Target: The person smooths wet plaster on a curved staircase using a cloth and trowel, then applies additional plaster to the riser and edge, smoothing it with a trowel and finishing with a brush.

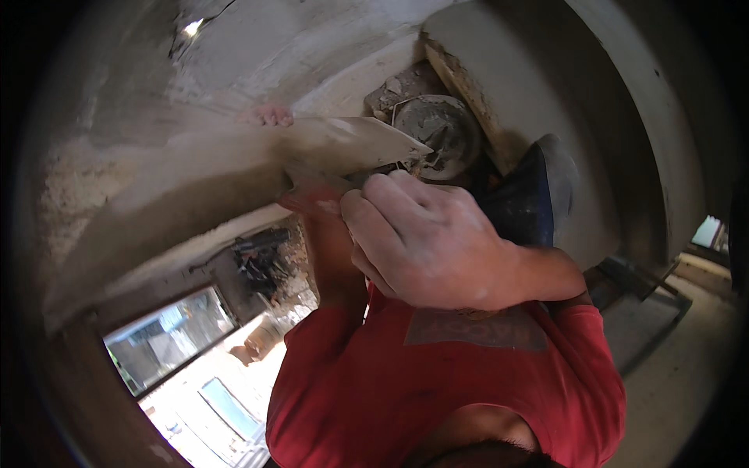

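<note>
My right hand (429,238), dusty with grey, is closed in a fist around a tool that looks like a trowel (308,178). Its grey blade is blurred and lies against the lower side of a long pale board (351,139) smeared with mortar. My left hand (312,196) is on the same board, with its forearm coming up from below. Fingertips show over the board's upper edge, while the board hides the rest of those fingers. Just beyond the board's right end stands a round bucket (438,129) with wet grey mortar in it.
A rough plastered wall (257,54) rises behind the board. To the right are a dark blue rounded shape (538,191) and a broken plaster edge (468,93). Dark tangled items (261,261) lie at lower left, above a bright window opening (175,335). A metal frame (663,312) stands right.
</note>
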`<act>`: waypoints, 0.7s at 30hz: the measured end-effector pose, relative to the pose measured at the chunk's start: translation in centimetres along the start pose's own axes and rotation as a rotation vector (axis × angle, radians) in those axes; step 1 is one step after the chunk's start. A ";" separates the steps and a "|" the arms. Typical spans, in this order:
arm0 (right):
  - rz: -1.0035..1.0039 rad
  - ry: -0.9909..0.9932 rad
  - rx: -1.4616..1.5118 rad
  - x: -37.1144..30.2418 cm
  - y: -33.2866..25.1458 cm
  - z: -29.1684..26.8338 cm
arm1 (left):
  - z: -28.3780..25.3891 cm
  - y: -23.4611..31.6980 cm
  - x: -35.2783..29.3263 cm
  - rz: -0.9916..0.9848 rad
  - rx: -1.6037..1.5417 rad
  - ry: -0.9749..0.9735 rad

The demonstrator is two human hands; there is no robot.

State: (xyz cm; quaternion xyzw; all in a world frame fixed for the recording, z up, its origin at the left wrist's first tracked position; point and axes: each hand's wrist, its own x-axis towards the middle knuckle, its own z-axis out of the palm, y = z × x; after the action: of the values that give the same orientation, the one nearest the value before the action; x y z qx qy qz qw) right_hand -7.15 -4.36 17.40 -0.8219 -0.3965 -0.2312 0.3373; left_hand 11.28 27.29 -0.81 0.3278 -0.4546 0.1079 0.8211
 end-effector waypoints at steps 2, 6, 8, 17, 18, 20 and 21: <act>0.110 -0.067 -0.015 -1.8 1.3 1.7 | 0.5 0.0 0.0 0.058 -0.002 0.092; 0.353 -0.183 -0.027 -6.8 6.6 6.0 | 0.4 2.8 0.4 0.109 0.026 0.188; 0.505 -0.259 -0.071 -9.4 10.5 8.5 | -0.6 5.2 1.3 0.052 0.049 0.048; 0.885 -0.131 -0.182 -14.4 17.3 10.4 | -5.8 9.9 3.6 0.008 0.083 -0.047; 0.940 -0.048 -0.189 -14.0 16.9 8.9 | -6.3 9.2 3.8 0.015 0.040 0.020; 0.887 0.354 -0.136 -13.5 15.3 5.4 | -7.0 6.9 4.3 0.006 -0.047 0.182; 0.861 0.534 -0.084 -13.6 14.3 3.1 | -7.2 5.2 4.7 -0.014 -0.083 0.252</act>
State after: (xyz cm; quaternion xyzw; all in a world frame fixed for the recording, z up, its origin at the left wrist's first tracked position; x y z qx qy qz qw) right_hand -3.13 -15.38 1.18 -0.8359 0.0882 -0.2889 0.4583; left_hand 16.35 35.25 2.66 0.2807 -0.3496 0.1238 0.8852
